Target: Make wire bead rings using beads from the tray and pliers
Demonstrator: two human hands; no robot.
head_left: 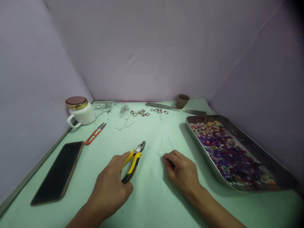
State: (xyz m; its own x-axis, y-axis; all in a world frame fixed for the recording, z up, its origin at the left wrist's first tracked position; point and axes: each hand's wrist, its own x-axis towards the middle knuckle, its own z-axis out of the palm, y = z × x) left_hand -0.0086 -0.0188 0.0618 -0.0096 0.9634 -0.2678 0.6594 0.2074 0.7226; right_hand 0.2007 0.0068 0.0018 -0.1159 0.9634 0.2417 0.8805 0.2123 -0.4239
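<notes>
Under left hand (111, 186) grip: yellow/black pliers (133, 162), steel jaws closed; right hand (181, 171) pinches thin wire (155, 153).

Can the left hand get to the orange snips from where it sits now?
Probably yes. The left hand rests on the yellow pliers, and only bare table lies between it and the orange snips; the phone sits off to the side.

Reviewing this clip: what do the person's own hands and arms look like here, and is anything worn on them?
Both are bare. The left hand and right hand show no gloves, and no rings, watch or bracelet are visible. The forearms run uncovered to the bottom edge of the picture, with no sleeve or cuff in view. No markings or tape can be made out on either.
</notes>
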